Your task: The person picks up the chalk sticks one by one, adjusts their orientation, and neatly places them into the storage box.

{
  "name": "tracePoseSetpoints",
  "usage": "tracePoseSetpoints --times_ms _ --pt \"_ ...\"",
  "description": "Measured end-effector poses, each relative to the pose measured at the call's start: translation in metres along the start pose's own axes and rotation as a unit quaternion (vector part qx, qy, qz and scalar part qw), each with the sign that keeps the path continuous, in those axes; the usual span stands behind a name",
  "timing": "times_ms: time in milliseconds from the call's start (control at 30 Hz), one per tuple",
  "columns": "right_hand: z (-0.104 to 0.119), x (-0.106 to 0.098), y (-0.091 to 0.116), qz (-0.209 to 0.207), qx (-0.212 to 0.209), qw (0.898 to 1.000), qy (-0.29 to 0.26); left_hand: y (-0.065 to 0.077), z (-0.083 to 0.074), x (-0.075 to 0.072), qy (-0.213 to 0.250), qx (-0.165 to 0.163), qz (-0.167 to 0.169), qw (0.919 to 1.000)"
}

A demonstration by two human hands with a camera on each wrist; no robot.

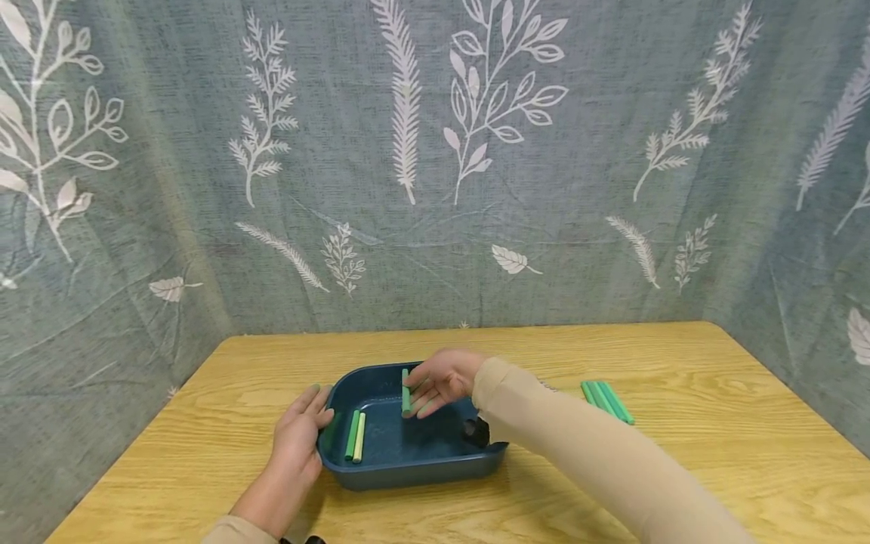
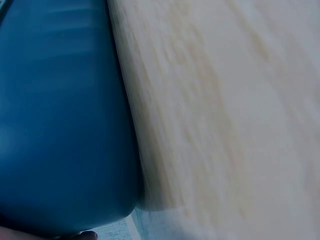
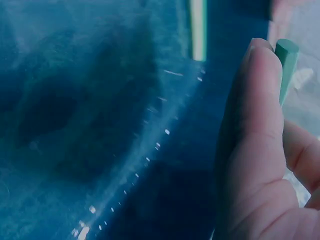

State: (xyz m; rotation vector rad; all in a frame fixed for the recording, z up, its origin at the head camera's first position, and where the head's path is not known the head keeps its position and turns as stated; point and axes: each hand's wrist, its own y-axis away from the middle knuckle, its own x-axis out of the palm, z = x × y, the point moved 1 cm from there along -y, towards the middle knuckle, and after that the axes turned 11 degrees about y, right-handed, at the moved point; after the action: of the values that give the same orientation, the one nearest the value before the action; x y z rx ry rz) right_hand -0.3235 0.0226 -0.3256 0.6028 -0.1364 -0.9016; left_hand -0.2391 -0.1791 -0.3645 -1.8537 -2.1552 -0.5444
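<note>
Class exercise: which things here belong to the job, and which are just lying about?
In the job:
blue tray, left hand at its side
pinched green stick, in the right hand
green stick and pale yellow stick in the tray
probably the green sticks at right

Just surroundings:
wooden table
leaf-patterned cloth

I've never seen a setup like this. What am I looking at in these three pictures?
There is no machine here: a person works bare-handed. The wide picture comes from a camera worn on the head, looking forward and down; the other two, from one on each wrist. A blue tray stands on a wooden table, with patterned cloth behind. In the tray, near its left end, lie a green stick and a yellow stick. More green sticks lie on the table, to the right. The left hand rests against the tray's left end. The right hand holds another green stick over the tray.
</note>
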Motion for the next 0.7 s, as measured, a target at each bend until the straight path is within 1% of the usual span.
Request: tracePoseSetpoints --times_ms 133,267,400,533,700 --pt "-0.001 0.011 -0.008 0.011 0.022 0.999 0.037 0.001 0.000 -0.001 -0.002 0.001 -0.005 1.0000" --pt "-0.001 0.020 -0.013 0.018 0.043 0.996 0.077 0.001 0.000 -0.001 -0.007 0.000 -0.004 1.0000" --pt "-0.001 0.027 -0.018 0.028 0.048 0.993 0.107 0.002 -0.001 -0.001 -0.012 -0.001 -0.008 0.9999" --pt "-0.002 0.032 -0.023 0.040 0.056 0.991 0.113 0.002 -0.002 0.000 -0.012 0.003 -0.010 0.9999" --pt "-0.004 0.038 -0.029 0.042 0.065 0.993 0.093 0.004 0.000 0.000 -0.011 0.005 -0.007 0.9999"
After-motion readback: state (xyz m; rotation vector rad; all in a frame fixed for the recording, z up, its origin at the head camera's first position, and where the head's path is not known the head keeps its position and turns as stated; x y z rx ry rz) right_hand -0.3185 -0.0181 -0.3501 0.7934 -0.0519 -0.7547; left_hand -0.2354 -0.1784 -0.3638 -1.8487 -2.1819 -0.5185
